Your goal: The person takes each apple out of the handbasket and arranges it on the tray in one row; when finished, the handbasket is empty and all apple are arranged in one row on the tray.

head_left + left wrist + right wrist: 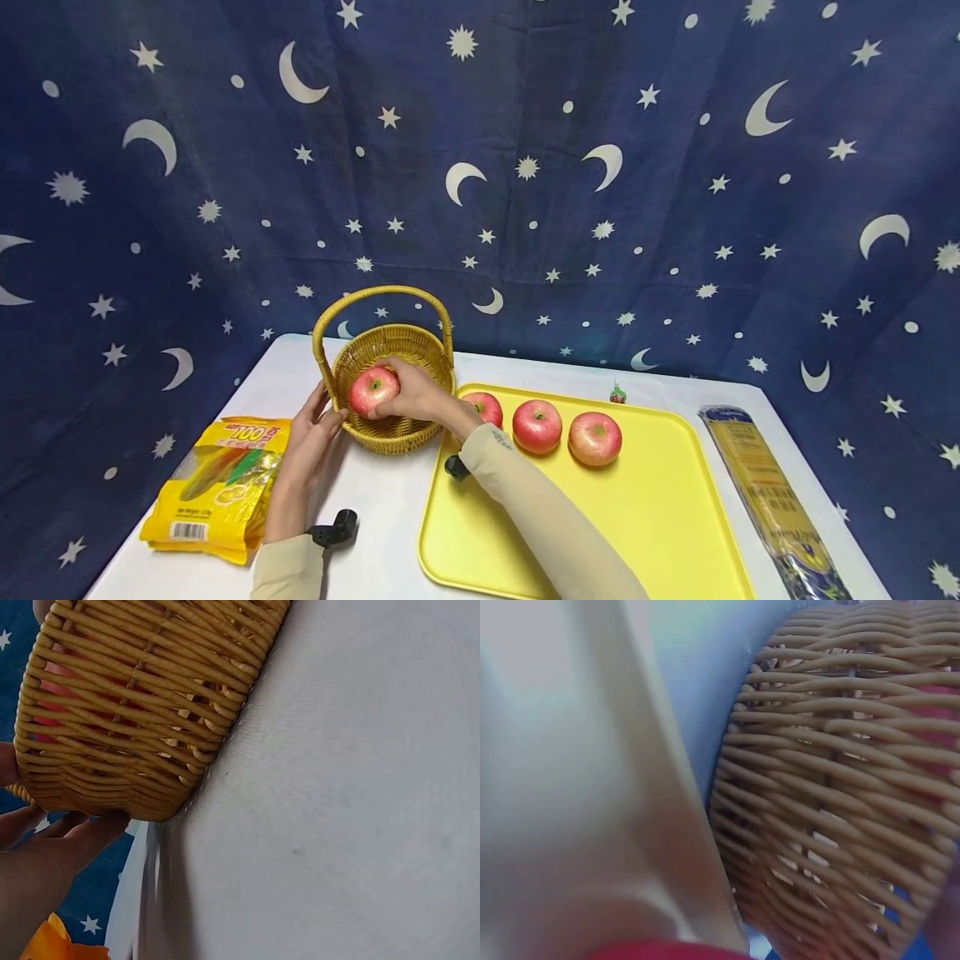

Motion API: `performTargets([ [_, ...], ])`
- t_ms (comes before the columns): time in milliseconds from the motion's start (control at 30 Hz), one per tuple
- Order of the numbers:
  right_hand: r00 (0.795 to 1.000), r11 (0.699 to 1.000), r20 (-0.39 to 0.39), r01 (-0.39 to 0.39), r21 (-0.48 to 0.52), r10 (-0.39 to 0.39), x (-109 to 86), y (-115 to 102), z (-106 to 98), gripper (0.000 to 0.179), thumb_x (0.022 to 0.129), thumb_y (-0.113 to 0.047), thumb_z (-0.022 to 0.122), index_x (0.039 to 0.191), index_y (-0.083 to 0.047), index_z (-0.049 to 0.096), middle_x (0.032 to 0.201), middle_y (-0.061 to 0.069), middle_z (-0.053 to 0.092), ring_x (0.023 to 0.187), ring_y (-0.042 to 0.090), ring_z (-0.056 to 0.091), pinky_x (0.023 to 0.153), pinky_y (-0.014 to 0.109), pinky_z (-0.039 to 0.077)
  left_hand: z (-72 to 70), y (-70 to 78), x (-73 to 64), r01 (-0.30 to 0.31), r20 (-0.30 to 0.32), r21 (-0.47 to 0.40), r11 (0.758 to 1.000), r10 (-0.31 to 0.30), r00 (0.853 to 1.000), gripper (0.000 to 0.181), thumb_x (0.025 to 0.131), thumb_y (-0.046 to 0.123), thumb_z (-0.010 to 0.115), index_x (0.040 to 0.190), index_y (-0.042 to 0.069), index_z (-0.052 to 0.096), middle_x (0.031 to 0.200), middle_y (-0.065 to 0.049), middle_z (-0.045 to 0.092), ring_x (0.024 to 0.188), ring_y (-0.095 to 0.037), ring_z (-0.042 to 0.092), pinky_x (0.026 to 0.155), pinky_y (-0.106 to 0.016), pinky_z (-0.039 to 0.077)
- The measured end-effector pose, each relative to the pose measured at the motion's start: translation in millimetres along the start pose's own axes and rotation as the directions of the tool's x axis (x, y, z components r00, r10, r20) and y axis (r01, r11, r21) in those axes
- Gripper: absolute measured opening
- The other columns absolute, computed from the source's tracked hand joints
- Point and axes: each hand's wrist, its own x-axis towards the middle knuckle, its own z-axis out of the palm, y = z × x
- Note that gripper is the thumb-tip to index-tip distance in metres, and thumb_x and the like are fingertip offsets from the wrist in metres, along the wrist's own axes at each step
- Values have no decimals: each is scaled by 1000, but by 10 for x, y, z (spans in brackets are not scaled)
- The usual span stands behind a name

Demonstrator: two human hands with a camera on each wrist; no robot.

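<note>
A brown wicker basket with a tall arched handle stands at the back left of the white table. My right hand reaches over its rim and holds a red apple inside, thumb and fingers on either side of the fruit. At the basket's left side, my left hand grips the wall, with the thumb by the rim and the fingers outside. Red shows through the weave in the left wrist view. Three more apples sit in a row on a yellow tray; my right forearm partly covers the leftmost.
Left of my left forearm lies a yellow snack bag. A long clear packet of pasta lies right of the tray. Behind the tray's far edge is a small green-and-red item. A dark blue star-patterned curtain hangs behind the table.
</note>
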Motion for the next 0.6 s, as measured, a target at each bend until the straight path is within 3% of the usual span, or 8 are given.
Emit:
performTargets([
  [300, 997, 997, -12, 76, 9, -76, -237, -73, -185, 75, 79, -28, 86, 145, -16, 53, 129, 2, 67, 111, 13, 62, 95, 21, 52, -3, 12, 20, 9, 4, -10, 1000, -9, 1000, 77, 104, 1, 42, 167, 15, 0, 174, -7, 6, 155, -25, 24, 119, -29, 35],
  [600, 995, 996, -39, 87, 16, -87, -563, -19, -384, 77, 78, -32, 86, 147, -21, 53, 131, -2, 66, 111, 11, 62, 95, 24, 54, 5, 13, 2, 27, -1, 9, 1000, -27, 1000, 78, 104, 2, 43, 167, 16, 0, 174, -7, 4, 156, -27, 23, 120, -30, 32],
])
